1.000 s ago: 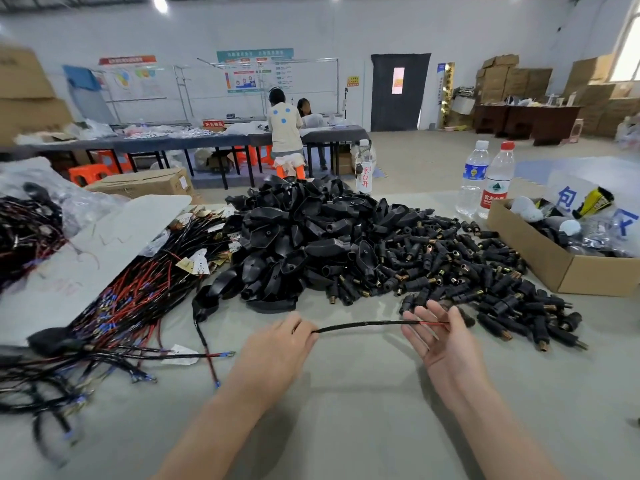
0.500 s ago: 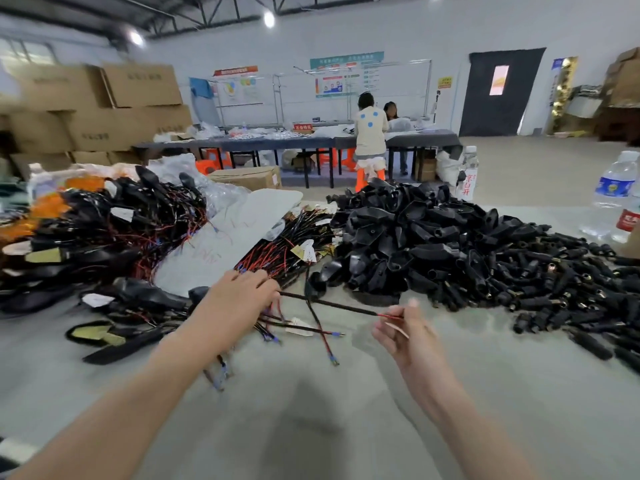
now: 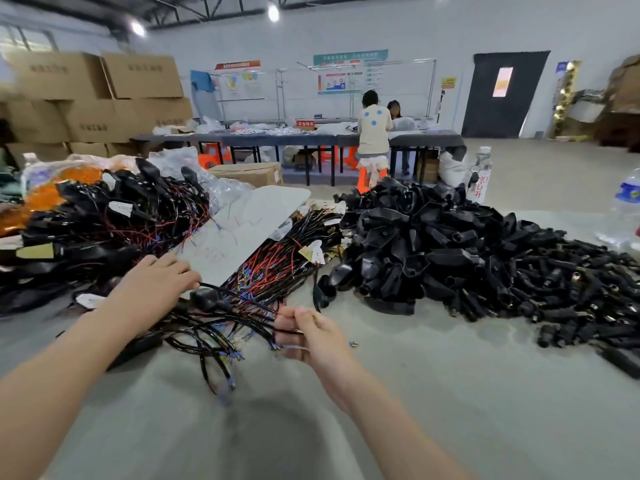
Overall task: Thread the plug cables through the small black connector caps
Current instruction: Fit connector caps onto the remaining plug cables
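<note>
A thin black plug cable (image 3: 242,297) stretches between my two hands, low over the table. My left hand (image 3: 156,285) pinches its left part, just above a black plug (image 3: 207,298). Closed around the cable's other end is my right hand (image 3: 313,336), where short wire tips stick out. Both hands hover over a heap of loose black cables with red wires and blue terminals (image 3: 273,268). The small black connector caps (image 3: 571,292) lie in a wide pile to the right, apart from both hands. Larger black housings (image 3: 415,244) are heaped beside them.
Another tangle of black cables and plugs (image 3: 104,216) fills the left side. A white board (image 3: 249,226) leans between the two cable heaps. A water bottle (image 3: 627,209) stands at the right edge. Cardboard boxes and two people at a far table are behind.
My view has swung left. Both hands carried the cable leftward from the bare table to the loose cable heap, and my right hand has closed on its end.
</note>
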Action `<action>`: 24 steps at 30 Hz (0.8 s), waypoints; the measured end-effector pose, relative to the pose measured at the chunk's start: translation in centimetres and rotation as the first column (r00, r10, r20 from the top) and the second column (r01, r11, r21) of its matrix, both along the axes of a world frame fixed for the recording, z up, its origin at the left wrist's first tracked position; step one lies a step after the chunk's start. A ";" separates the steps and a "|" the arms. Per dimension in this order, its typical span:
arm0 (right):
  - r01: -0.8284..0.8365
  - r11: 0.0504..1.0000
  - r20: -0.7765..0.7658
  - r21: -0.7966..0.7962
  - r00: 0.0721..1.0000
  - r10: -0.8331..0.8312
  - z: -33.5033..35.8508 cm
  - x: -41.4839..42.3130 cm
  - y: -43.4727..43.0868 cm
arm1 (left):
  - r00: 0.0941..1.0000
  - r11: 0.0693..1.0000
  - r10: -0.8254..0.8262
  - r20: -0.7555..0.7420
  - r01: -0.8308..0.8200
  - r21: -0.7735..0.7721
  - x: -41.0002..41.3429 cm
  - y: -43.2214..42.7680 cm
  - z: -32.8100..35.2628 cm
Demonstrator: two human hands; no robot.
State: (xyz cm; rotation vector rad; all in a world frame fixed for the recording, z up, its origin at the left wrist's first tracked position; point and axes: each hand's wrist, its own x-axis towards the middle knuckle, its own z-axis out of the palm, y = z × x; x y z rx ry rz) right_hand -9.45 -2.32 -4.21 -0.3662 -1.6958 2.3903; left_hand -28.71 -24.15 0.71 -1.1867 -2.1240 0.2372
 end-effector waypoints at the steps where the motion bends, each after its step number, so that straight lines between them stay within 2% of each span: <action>1: 0.006 1.000 0.009 -0.002 1.000 -0.006 -0.1 -0.1 0.0 | 1.000 1.000 -0.001 0.011 0.001 0.003 -0.3 0.0 -0.7; 14: 0.022 0.998 0.069 0.053 0.997 -0.026 -2.0 -0.1 0.3 | 0.997 1.000 -0.004 0.079 0.002 0.022 -0.4 -0.5 -4.3; 22: -0.016 0.996 0.098 0.083 0.995 0.008 -2.2 0.7 0.4 | 0.984 0.996 0.088 0.154 -0.086 -0.021 0.6 -0.7 -5.3; 24: -0.006 0.997 0.104 0.082 0.995 -0.002 -2.2 0.8 0.8 | 0.973 0.987 0.157 0.170 -0.150 -0.049 0.6 -0.6 -5.4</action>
